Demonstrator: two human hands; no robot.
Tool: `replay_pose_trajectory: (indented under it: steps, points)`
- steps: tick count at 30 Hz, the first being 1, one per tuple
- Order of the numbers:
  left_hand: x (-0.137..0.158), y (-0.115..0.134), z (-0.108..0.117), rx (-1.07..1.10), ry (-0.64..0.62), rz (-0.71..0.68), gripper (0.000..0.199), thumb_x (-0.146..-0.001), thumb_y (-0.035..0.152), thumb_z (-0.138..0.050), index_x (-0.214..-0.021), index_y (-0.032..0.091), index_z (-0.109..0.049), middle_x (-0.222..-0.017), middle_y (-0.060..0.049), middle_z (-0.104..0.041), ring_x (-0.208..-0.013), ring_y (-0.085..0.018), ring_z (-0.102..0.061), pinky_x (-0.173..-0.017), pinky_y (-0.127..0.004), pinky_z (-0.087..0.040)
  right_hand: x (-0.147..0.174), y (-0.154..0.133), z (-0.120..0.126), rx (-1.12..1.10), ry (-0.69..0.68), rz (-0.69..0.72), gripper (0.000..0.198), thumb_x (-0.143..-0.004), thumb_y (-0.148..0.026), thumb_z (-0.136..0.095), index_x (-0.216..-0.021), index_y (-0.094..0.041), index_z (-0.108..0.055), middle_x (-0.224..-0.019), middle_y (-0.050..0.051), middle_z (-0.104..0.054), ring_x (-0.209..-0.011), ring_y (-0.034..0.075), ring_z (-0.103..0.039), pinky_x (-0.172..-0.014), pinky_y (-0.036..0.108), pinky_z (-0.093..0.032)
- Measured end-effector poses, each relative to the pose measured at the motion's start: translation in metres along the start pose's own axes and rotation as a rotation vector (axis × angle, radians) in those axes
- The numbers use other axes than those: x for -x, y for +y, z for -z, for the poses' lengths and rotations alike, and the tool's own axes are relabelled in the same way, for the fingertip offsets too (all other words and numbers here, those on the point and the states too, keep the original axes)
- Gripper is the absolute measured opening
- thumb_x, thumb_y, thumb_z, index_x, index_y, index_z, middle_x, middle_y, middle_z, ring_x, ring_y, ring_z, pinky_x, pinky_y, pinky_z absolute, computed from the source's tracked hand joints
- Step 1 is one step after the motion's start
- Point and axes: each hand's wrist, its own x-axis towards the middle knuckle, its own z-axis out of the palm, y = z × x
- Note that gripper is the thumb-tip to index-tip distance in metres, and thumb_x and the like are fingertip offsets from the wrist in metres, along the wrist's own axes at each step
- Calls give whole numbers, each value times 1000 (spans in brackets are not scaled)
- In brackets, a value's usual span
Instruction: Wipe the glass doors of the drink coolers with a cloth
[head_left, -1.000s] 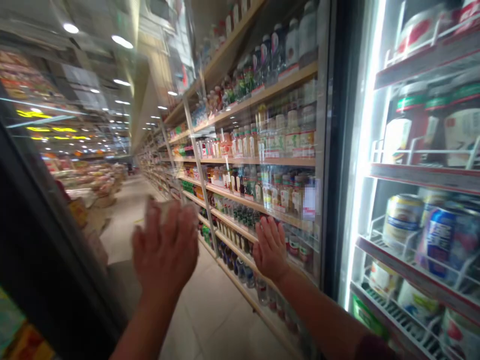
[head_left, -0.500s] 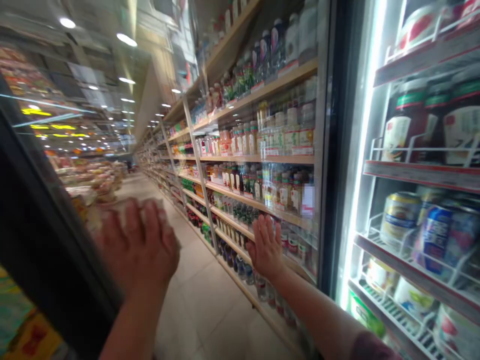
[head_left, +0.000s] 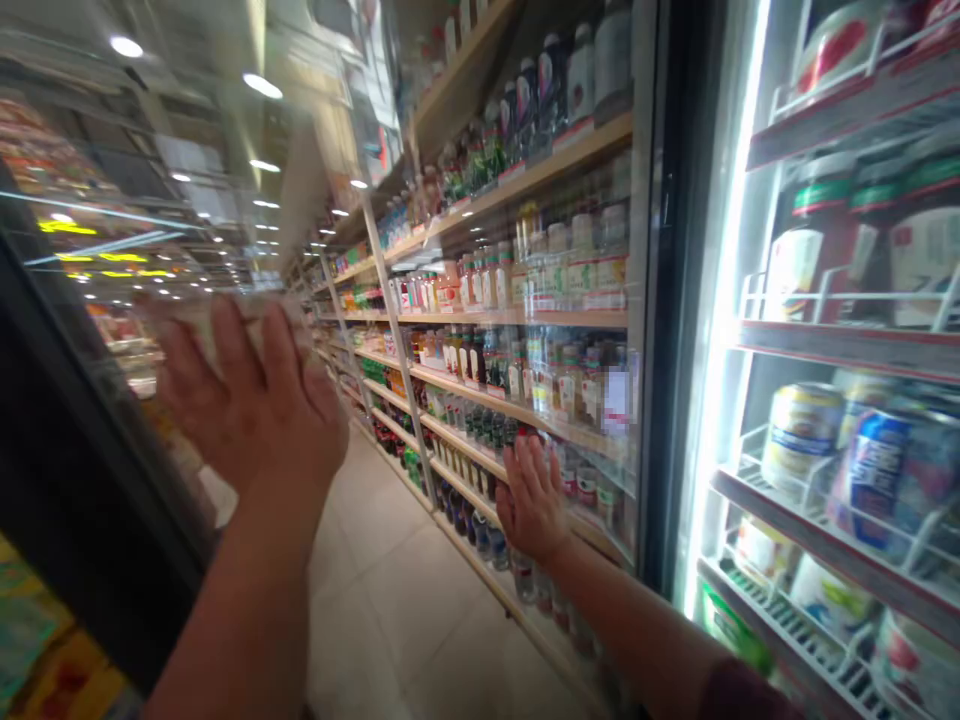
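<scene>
Left hand (head_left: 251,400), nine o'clock, is lying spread over cloth (head_left: 201,322); right hand (head_left: 532,500), five o'clock, is spreading on glass (head_left: 536,285); how much is done isn't showing.

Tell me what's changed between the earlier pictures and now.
The bare left hand, fingers spread, has moved left toward the thick black frame, then upward. Nothing has visibly been taken hold of or let go. The bare right hand stays open, roughly in place, and the blue cylindrical metal can stays on its white wire-fronted shelf.

Left hand (head_left: 251,400), right hand (head_left: 534,505) — at glass door (head_left: 427,300)
</scene>
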Motion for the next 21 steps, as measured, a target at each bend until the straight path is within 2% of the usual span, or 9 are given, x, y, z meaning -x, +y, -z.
replay_pose_trajectory:
  steps: [2,5,7,8,11,14,16,18,21]
  points:
    - [-7,12,-6,17,-2,5,66,-99,38,-48,-159,26,-23,-167,-6,-16,-154,-37,-8,-120,-67,-16,1,-1,-2,5,-2,-5,71,-96,-25,-47,-160,-10,-20,-152,16,-48,-155,27,-21,-127,50,-17]
    - [16,46,-17,149,-105,-236,65,-98,32,-54,-157,30,-29,-163,-5,-29,-154,-31,-12,-123,-57,-19,4,1,-2,5,-4,-5,72,-95,-26,-48,-160,-10,-21,-149,17,-52,-153,29,-25,-125,51,-19]
    - [32,57,-21,207,-151,-365,64,-97,30,-57,-156,34,-32,-159,-2,-37,-154,-27,-17,-125,-49,-16,-1,6,2,-3,-3,6,72,-95,-27,-50,-160,-13,-23,-145,14,-57,-150,27,-31,-125,47,-20]
    - [35,56,-22,213,-151,-372,64,-97,31,-58,-156,34,-33,-159,-1,-38,-154,-26,-17,-126,-47,-14,-9,11,6,-7,1,13,71,-96,-27,-51,-160,-16,-24,-142,12,-60,-148,25,-35,-124,45,-21]
    - [25,37,-19,169,-89,-253,65,-97,33,-56,-157,32,-31,-161,-3,-33,-155,-28,-14,-126,-50,-10,-52,30,18,12,36,-24,67,-99,-29,-46,-161,-23,-22,-142,8,-60,-142,21,-42,-123,40,-23]
    - [15,26,-15,118,-69,-173,64,-98,33,-52,-158,30,-29,-163,-5,-27,-155,-30,-11,-125,-54,-11,-113,45,23,92,42,-135,64,-103,-34,-37,-162,-24,-16,-158,9,-41,-150,26,-31,-124,47,-19]
    - [24,33,-15,85,-65,-128,65,-98,33,-52,-158,28,-27,-164,-6,-25,-155,-31,-10,-124,-55,-12,-145,49,19,105,-10,-148,63,-104,-40,-32,-162,-23,-15,-165,9,-29,-154,28,-20,-125,52,-16]
    - [44,48,-17,76,-67,-129,68,-98,33,-54,-159,26,-26,-163,-8,-26,-155,-31,-10,-124,-55,-13,-162,48,13,110,-47,-138,65,-104,-46,-29,-162,-21,-14,-167,8,-23,-156,28,-13,-125,54,-15]
    - [66,61,-20,129,-125,-267,69,-97,32,-57,-158,29,-27,-160,-6,-33,-155,-29,-12,-125,-51,-15,-165,44,8,137,-71,-140,67,-104,-49,-28,-162,-19,-13,-168,7,-19,-157,27,-6,-126,53,-15]
